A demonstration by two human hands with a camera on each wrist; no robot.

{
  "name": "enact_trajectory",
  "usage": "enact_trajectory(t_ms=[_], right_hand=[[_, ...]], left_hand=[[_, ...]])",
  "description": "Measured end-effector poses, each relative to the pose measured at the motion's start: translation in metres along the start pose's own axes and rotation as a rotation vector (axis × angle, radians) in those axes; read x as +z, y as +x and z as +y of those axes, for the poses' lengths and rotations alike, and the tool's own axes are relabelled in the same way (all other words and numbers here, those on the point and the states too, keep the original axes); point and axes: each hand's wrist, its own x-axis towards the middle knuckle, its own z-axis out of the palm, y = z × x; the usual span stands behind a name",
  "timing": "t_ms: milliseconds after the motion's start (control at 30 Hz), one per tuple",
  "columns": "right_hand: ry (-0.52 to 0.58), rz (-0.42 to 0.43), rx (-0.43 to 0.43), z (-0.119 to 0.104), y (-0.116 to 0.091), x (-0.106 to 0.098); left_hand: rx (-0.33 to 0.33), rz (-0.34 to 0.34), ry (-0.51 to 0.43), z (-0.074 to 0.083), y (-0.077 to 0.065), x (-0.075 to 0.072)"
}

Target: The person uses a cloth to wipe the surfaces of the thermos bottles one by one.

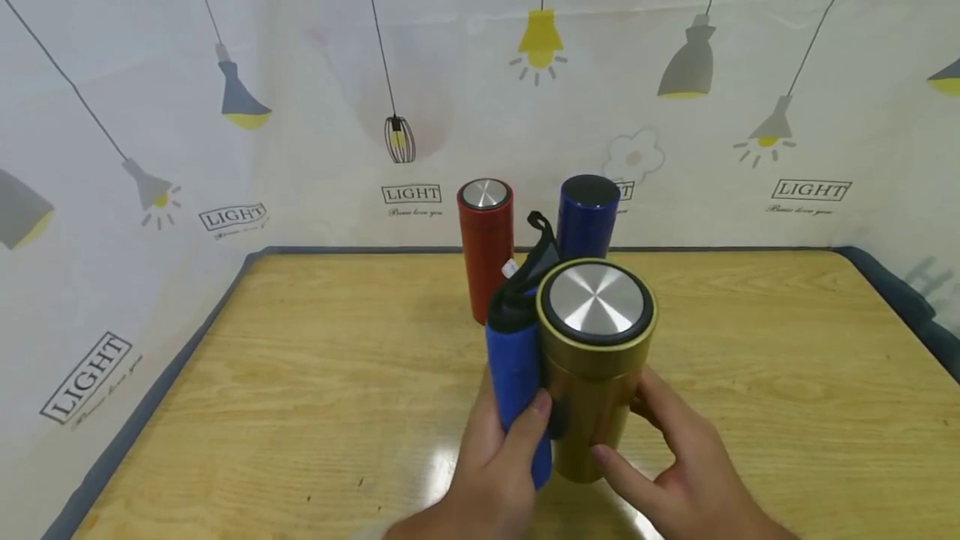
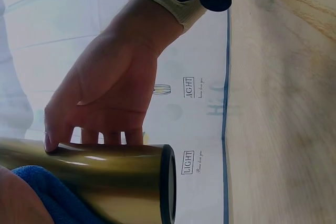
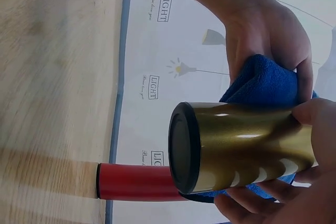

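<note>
A gold thermos bottle [image 1: 596,369] with a silver-topped lid is held upright over the table, its dark base showing in both wrist views. My right hand [image 1: 693,461] grips the bottle's side, thumb in front and fingers around the far side. On the other side, my left hand [image 1: 495,465] pinches a folded blue towel [image 1: 513,365] under its thumb, against the bottle. A dark edge and a black loop stick up from the towel's top. In the right wrist view the towel [image 3: 265,85] passes behind the bottle.
A red thermos bottle [image 1: 486,248] with a silver lid stands behind at the left. Beside it, farther right, is a dark blue bottle [image 1: 588,219], partly hidden by the gold one. A wooden table [image 1: 300,382] lies below, with lamp-printed cloth [image 1: 465,48] around its back and sides.
</note>
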Motion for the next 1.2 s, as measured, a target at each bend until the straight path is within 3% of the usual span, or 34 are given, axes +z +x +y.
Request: enact_trajectory(t_ms=[167,300,400,533,767,900,1033,1200], right_hand=[[-0.019,-0.007,0.035,-0.007,0.002,-0.002],[-0.024,-0.005,0.046,-0.011,0.004,-0.003],[-0.016,0.012,0.041,-0.011,0.004,-0.002],[0.023,0.097,-0.027,-0.009,0.003,0.0],[0.098,0.191,-0.137,-0.002,0.002,0.002],[0.099,0.185,-0.129,-0.001,0.002,0.002],[0.086,0.195,-0.182,0.001,0.004,0.003],[0.087,0.186,-0.226,0.003,0.007,0.006]], left_hand=[[-0.018,0.087,-0.019,-0.004,-0.001,-0.001],[0.014,0.125,-0.051,-0.007,-0.001,-0.001],[0.046,0.124,-0.077,-0.009,-0.001,-0.001],[0.075,0.119,-0.061,-0.011,-0.003,0.0],[0.222,0.073,-0.04,-0.017,-0.003,0.004],[0.173,0.094,-0.057,-0.018,-0.003,0.004],[0.098,0.129,-0.07,-0.017,-0.004,0.001],[0.116,0.174,-0.123,-0.014,-0.003,0.0]])
